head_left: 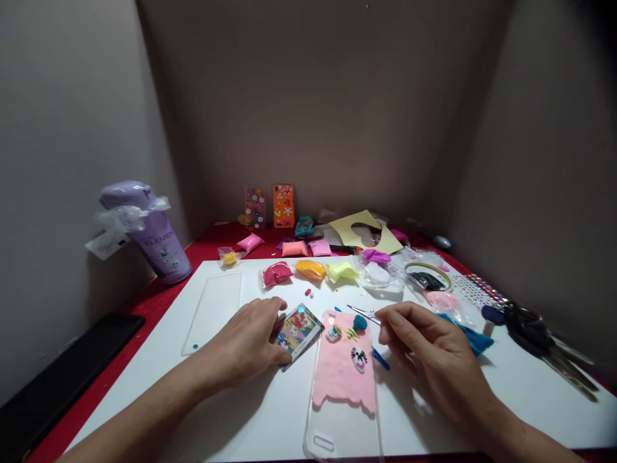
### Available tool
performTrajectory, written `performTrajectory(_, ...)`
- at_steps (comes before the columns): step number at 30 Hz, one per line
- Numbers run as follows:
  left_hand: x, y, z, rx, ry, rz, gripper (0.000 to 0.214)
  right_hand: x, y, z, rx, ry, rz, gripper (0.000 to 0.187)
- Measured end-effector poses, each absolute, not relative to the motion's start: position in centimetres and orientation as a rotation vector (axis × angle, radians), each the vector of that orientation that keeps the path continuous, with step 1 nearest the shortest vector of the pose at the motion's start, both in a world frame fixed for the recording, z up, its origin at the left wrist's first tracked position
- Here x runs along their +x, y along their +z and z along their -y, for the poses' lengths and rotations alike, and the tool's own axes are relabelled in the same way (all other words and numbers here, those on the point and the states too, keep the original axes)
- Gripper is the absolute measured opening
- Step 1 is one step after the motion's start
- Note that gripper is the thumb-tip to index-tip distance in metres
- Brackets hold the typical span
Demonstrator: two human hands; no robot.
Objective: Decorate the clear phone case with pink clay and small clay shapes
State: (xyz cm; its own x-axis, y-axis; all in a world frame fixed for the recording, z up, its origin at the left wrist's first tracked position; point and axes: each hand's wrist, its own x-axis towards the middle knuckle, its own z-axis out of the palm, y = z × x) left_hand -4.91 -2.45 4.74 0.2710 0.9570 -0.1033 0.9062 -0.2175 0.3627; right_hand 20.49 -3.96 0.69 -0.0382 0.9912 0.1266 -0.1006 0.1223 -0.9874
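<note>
My left hand rests on the white board, fingers curled on the edge of a small colourful card. My right hand is closed on small metal scissors, whose tips point left over a clear phone case covered with pink clay. Small clay figures sit on the pink layer. A blue tool lies under my right fingers.
Bags of coloured clay lie in a row behind the case. A second clear phone case lies at left, a purple bottle beyond it. Keys and gem stickers are at right. Decorated cases lean on the wall.
</note>
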Motion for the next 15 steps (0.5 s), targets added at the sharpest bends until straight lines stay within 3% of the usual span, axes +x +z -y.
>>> performTrajectory(4, -4.67, 4.68, 2.6, 2.162, 0.184, -1.714, 0.022, 20.54, 0.74, 4.0, -1.034, 1.188, 1.24, 0.023)
performTrajectory(8, -4.88, 4.04, 2.35, 2.293, 0.259, -1.687, 0.032, 20.53, 0.78, 4.1, -1.038, 1.183, 1.234, 0.022)
performTrajectory(15, -5.5, 4.27, 1.91, 2.253, 0.222, -1.839, 0.03, 20.52, 0.83, 3.97, -1.041, 1.183, 1.236, 0.023)
